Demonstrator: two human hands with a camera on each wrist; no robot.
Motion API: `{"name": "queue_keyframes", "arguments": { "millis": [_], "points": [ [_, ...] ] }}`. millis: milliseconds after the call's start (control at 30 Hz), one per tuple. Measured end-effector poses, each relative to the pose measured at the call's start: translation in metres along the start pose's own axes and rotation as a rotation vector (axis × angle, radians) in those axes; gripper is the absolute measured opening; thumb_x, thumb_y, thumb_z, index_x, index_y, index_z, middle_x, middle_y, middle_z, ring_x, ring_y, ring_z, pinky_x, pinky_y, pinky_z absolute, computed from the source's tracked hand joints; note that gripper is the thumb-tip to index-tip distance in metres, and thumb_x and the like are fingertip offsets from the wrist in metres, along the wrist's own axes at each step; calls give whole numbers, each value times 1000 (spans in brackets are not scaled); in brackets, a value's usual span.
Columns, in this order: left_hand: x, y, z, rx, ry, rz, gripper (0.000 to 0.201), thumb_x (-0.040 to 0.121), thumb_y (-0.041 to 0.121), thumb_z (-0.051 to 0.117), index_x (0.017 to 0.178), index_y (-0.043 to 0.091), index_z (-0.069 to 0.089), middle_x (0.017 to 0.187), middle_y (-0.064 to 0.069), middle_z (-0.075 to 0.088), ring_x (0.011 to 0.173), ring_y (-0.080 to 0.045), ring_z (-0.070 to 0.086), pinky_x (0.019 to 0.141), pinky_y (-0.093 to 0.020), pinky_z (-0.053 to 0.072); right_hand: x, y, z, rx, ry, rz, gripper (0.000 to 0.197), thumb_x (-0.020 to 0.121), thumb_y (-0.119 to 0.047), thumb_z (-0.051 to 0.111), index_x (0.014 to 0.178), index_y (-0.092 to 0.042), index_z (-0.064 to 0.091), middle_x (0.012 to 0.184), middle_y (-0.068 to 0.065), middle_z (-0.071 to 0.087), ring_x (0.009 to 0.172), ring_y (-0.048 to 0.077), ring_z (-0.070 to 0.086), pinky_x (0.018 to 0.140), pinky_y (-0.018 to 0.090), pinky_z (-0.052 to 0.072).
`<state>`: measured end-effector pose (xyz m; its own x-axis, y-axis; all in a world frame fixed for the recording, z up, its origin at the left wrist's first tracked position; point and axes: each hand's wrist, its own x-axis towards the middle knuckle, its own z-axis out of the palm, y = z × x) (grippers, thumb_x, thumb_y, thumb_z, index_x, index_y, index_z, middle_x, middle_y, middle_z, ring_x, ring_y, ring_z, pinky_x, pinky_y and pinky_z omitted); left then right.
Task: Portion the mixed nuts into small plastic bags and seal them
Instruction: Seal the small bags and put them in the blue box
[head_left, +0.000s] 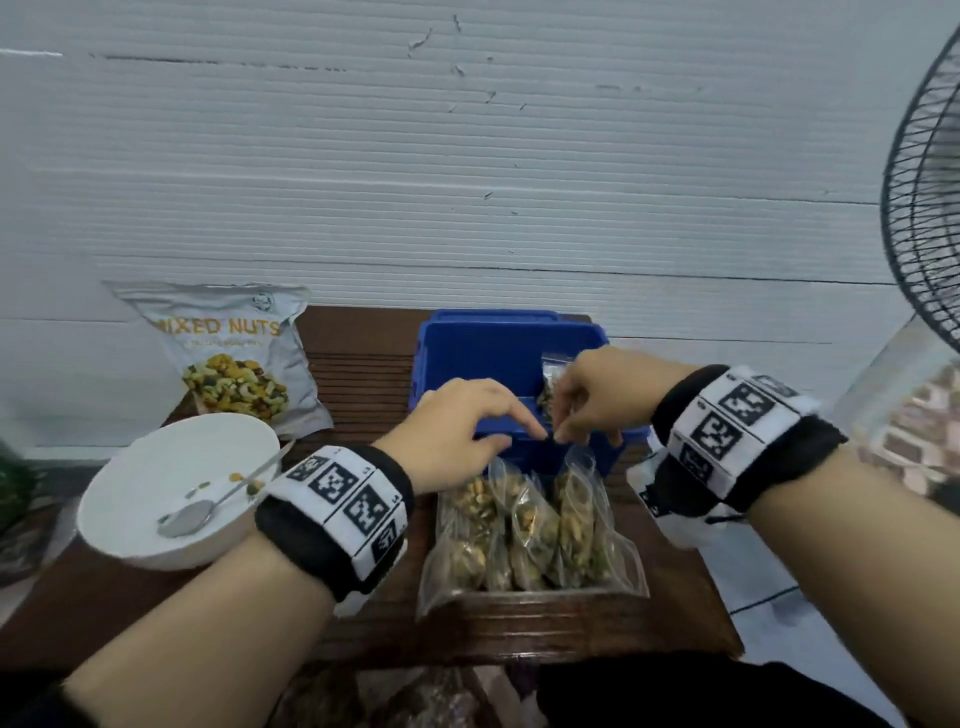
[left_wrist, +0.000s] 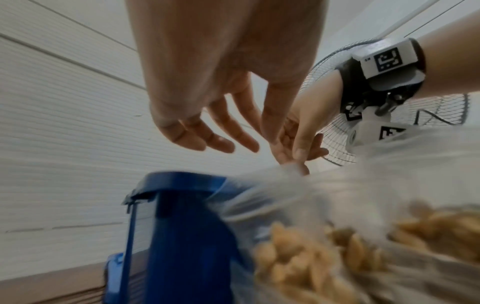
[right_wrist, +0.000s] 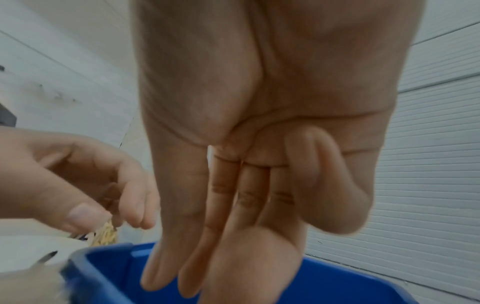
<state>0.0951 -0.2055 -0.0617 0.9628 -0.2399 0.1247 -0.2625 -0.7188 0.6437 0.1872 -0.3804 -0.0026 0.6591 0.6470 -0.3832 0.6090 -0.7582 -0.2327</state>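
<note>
A blue bin (head_left: 467, 353) stands at the middle back of the dark wooden table (head_left: 363, 374), with one small sealed bag of nuts (head_left: 551, 382) inside. Several filled clear bags (head_left: 498, 540) lie heaped in front of it. My right hand (head_left: 571, 421) points down over the bin's front rim and pinches the top edge of an upright bag (head_left: 579, 483). My left hand (head_left: 498, 426) hovers beside it, fingers relaxed and empty, index tip near the right fingertips. The left wrist view shows the left hand (left_wrist: 207, 133) open above the bin (left_wrist: 182, 226) and the bags (left_wrist: 311, 257).
A silver "Mixed Nuts" pouch (head_left: 234, 358) leans against the wall at the back left. In front of it sits a white bowl (head_left: 140, 467) holding a spoon (head_left: 192, 517) and a few nuts. A black fan (head_left: 924, 197) stands at the right edge.
</note>
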Motion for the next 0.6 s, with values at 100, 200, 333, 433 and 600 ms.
{"name": "queue_keyframes", "arguments": {
  "millis": [100,200,333,433,600],
  "points": [
    [-4,11,4,59,-167,29,46,89,10,64,95,56,64,108,25,57,107,-9,53,98,-54,40,-18,0,16,38,60,36,12,85,-28,69,85,-16,71,71,-4,71,45,5,57,53,20,47],
    [-9,19,8,139,-236,39,33,87,14,70,96,46,71,107,26,58,102,-1,52,96,-49,40,-33,3,28,130,178,60,12,86,-26,69,83,-15,72,68,-5,67,58,12,64,52,19,45],
    [-15,22,13,157,-217,50,14,82,23,76,93,31,76,101,20,66,87,9,51,84,-24,36,-44,5,43,312,354,58,8,84,-23,70,78,-17,70,65,-11,61,61,2,57,48,7,35],
    [-17,23,14,108,-151,62,7,82,23,74,89,24,77,95,13,69,84,4,55,77,-13,37,-46,3,56,449,469,31,9,87,-25,67,78,-23,68,63,-13,61,53,-8,54,50,6,33],
    [-21,24,9,-16,-59,45,9,86,18,70,89,25,74,87,14,67,85,1,59,75,-9,42,-54,3,63,640,532,-30,16,90,-33,62,81,-22,70,69,-6,71,58,-5,58,60,17,41]
  ]
}}
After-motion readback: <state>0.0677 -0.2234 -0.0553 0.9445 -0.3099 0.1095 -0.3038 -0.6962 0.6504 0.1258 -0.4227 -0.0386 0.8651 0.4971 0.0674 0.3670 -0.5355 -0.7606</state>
